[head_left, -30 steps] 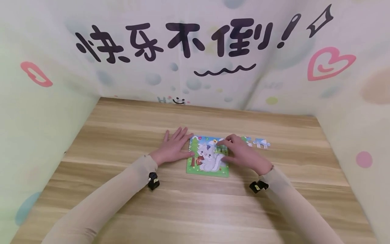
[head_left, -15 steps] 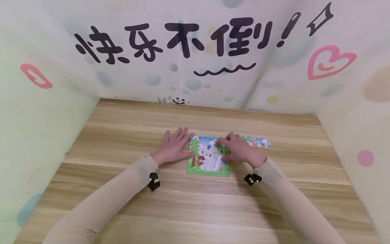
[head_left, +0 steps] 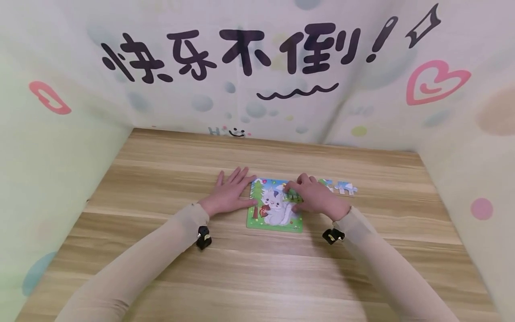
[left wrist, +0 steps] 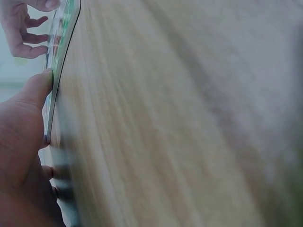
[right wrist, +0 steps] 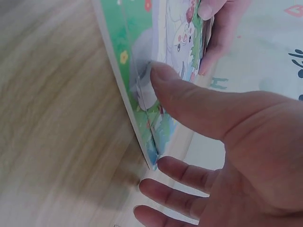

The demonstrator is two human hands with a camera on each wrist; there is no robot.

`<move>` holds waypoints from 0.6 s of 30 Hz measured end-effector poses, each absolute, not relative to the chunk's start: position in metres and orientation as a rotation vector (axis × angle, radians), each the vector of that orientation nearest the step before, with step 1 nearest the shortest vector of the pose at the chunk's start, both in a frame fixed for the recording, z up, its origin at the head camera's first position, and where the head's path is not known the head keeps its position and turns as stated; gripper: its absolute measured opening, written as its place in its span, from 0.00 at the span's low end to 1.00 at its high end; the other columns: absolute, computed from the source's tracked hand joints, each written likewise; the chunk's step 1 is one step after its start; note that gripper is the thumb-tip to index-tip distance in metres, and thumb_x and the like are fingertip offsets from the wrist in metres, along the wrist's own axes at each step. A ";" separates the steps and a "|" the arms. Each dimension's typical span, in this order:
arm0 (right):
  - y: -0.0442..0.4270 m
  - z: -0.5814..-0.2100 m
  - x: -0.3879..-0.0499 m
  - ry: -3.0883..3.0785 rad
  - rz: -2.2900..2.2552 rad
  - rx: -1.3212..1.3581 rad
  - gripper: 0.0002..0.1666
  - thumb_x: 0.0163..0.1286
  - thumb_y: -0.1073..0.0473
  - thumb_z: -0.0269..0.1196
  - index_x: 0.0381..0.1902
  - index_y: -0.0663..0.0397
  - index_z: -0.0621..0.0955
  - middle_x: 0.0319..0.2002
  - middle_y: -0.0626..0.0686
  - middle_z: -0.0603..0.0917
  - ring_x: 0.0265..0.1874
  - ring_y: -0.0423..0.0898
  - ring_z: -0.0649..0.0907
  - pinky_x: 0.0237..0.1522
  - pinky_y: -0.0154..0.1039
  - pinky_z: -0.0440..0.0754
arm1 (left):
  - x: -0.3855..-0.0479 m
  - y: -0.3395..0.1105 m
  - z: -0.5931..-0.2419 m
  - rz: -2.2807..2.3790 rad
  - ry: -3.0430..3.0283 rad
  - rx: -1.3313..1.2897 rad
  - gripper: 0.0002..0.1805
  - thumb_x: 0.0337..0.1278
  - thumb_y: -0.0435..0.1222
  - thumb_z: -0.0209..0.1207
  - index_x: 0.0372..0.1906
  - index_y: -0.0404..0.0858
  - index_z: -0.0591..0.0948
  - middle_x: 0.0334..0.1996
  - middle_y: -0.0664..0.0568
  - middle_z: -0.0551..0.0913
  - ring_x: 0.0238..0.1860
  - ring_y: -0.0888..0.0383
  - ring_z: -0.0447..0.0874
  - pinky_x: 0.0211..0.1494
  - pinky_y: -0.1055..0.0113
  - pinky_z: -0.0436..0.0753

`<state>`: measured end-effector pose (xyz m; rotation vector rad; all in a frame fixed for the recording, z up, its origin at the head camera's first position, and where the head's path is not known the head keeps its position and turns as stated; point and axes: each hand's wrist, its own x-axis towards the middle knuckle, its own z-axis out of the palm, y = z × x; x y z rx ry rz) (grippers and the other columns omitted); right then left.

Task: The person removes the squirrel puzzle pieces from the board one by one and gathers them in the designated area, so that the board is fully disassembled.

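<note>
A square jigsaw puzzle (head_left: pixel 275 217) with a grey squirrel picture lies flat on the table. My left hand (head_left: pixel 226 197) is spread beside its left edge, the thumb touching the puzzle there. Over the puzzle's upper right part is my right hand (head_left: pixel 319 197), its index finger and thumb on the picture. The right wrist view shows the right thumb (right wrist: pixel 165 75) on the picture's surface and the other fingers loosely bent past the edge. No piece shows between these fingers. The right hand covers the puzzle's upper right corner in the head view.
Loose jigsaw pieces (head_left: pixel 347 188) lie to the right of the puzzle, partly behind the right hand. The wooden table (head_left: pixel 257 277) has a printed cloth (head_left: pixel 241 107) behind it and pale walls at both sides.
My right hand and wrist have shifted slightly left over the puzzle since one second ago, and have stayed nearly still in the last half second. The left hand has not moved.
</note>
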<state>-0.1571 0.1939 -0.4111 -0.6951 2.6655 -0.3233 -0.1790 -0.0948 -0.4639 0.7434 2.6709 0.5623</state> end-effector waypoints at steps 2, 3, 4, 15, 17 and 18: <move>0.195 -0.412 -0.158 2.674 -0.332 -0.714 0.29 0.65 0.56 0.76 0.63 0.45 0.79 0.58 0.64 0.74 0.52 0.61 0.75 0.55 0.60 0.77 | -0.180 -0.095 -0.466 0.558 2.675 0.735 0.49 0.69 0.65 0.56 0.84 0.47 0.55 0.85 0.43 0.41 0.85 0.43 0.32 0.78 0.33 0.26; 0.196 -0.413 -0.159 2.678 -0.342 -0.723 0.29 0.64 0.56 0.77 0.62 0.45 0.80 0.57 0.64 0.75 0.52 0.61 0.75 0.55 0.60 0.78 | -0.180 -0.095 -0.466 0.555 2.675 0.731 0.49 0.69 0.65 0.56 0.85 0.48 0.55 0.85 0.44 0.40 0.85 0.44 0.31 0.78 0.33 0.25; 0.197 -0.414 -0.160 2.682 -0.351 -0.735 0.29 0.64 0.56 0.77 0.62 0.45 0.80 0.57 0.64 0.75 0.52 0.61 0.76 0.55 0.60 0.78 | -0.181 -0.095 -0.467 0.558 2.677 0.731 0.49 0.69 0.65 0.56 0.84 0.47 0.55 0.85 0.44 0.40 0.85 0.43 0.31 0.78 0.33 0.25; 0.210 -0.422 -0.162 2.716 -0.411 -0.887 0.29 0.63 0.53 0.77 0.61 0.48 0.82 0.54 0.61 0.77 0.49 0.57 0.76 0.51 0.56 0.80 | -0.177 -0.093 -0.459 0.544 2.669 0.734 0.48 0.69 0.63 0.57 0.84 0.47 0.56 0.85 0.43 0.42 0.85 0.43 0.32 0.78 0.32 0.28; 0.211 -0.423 -0.162 2.715 -0.419 -0.901 0.29 0.63 0.53 0.77 0.61 0.48 0.82 0.53 0.60 0.77 0.48 0.56 0.76 0.50 0.55 0.80 | -0.178 -0.092 -0.461 0.549 2.667 0.731 0.48 0.70 0.63 0.56 0.84 0.47 0.55 0.85 0.43 0.41 0.85 0.43 0.32 0.79 0.32 0.27; 0.211 -0.423 -0.163 2.714 -0.421 -0.903 0.29 0.63 0.53 0.77 0.61 0.48 0.82 0.53 0.60 0.77 0.48 0.56 0.76 0.51 0.55 0.80 | -0.178 -0.092 -0.461 0.554 2.669 0.732 0.47 0.70 0.63 0.56 0.84 0.47 0.56 0.85 0.43 0.41 0.85 0.43 0.32 0.79 0.32 0.28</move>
